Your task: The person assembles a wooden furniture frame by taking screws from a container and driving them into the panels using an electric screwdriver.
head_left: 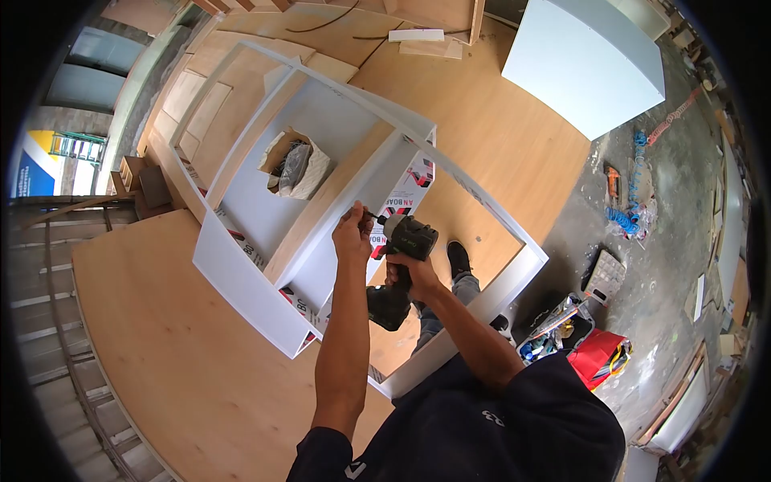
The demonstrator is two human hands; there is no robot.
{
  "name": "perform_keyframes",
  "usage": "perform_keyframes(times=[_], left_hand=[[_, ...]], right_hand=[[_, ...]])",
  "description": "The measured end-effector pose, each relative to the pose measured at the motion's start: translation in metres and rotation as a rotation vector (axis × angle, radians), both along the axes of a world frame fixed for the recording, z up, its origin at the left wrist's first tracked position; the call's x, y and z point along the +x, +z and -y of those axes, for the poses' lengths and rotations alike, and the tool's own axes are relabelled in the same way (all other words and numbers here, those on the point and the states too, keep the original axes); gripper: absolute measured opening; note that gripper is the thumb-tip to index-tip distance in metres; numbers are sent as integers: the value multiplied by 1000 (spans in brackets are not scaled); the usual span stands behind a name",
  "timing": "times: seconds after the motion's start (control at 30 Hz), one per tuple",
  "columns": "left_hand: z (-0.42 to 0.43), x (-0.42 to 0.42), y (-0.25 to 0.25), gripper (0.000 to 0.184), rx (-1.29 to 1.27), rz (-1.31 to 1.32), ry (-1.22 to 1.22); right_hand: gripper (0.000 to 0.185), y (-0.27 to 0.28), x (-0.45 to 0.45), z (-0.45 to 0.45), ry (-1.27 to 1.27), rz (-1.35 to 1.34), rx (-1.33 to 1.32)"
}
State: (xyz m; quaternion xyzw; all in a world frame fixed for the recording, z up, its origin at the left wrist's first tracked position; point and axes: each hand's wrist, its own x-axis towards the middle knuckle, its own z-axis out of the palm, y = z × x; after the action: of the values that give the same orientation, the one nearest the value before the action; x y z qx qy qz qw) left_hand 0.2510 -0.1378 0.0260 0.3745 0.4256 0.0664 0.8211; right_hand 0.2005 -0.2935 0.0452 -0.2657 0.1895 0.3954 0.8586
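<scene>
My right hand (411, 277) is wrapped round the grip of a dark cordless drill (411, 237), its bit pointing left. At the bit's tip, the fingers of my left hand (352, 231) are pinched together; whatever small piece they hold is too small to make out. Both hands are over a white cabinet frame (341, 241) with wooden rails, close to one of its inner panels. In a compartment of the frame sits an open paper bag (309, 178) with a grey plastic bag and dark small pieces inside.
Plywood sheets (177, 321) lie under and around the frame. A pale blue-white panel (586, 64) stands at the upper right. On the concrete floor are a blue coiled hose (626, 221), an orange tool (613, 181), an open toolbox (554, 329) and a red bag (594, 359). My foot (458, 259) is inside the frame.
</scene>
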Motion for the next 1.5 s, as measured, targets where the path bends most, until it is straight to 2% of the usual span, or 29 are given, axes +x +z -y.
perform_keyframes(times=[0.07, 0.13, 0.4, 0.87, 1.13, 1.3, 1.5], left_hand=[[6, 7, 3, 17, 69, -35, -6], [7, 14, -1, 16, 220, -34, -152], [29, 52, -13, 18, 210, -79, -287], [27, 71, -29, 20, 186, -121, -265], [23, 74, -31, 20, 170, -88, -304], [27, 74, -32, 16, 157, -101, -243], [22, 75, -35, 21, 184, -77, -314]], right_hand=[[18, -5, 6, 3, -17, -28, 18], [18, -11, 12, 4, -36, -25, 33], [22, -34, 34, 1, -140, -32, 148], [19, -45, 54, -7, -207, -125, 162], [20, -51, 56, -9, -210, -110, 175], [20, -50, 55, -7, -180, -87, 130], [18, -52, 56, -8, -179, -92, 150]])
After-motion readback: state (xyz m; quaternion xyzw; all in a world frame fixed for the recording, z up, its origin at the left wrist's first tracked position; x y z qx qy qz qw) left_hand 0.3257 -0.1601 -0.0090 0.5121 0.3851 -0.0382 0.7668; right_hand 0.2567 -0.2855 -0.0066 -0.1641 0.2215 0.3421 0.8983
